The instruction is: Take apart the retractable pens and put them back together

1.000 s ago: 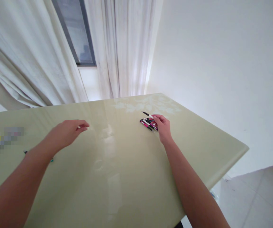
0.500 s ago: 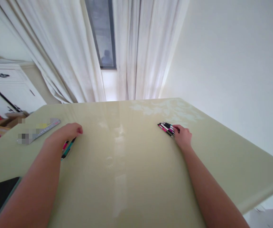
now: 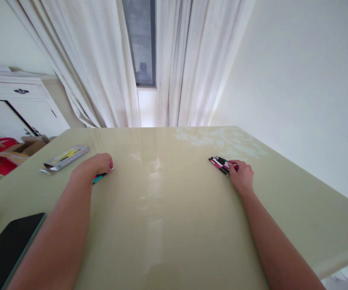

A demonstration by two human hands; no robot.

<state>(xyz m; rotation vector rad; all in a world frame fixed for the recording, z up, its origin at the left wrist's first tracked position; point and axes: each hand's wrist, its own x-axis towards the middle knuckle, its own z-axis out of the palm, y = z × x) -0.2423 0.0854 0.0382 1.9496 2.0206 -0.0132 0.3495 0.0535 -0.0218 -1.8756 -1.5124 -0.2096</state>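
Right hand [image 3: 242, 177], curled, has lowered to pens [image 3: 219, 165] — left hand [image 3: 102, 163] curled too, holds unclear — box [image 3: 67, 157], device [image 3: 12, 245] nearby.

The table [image 3: 161, 197] leaves passage mid-surface, bounded by the left hand [image 3: 103, 163] and piled pens [image 3: 219, 166].
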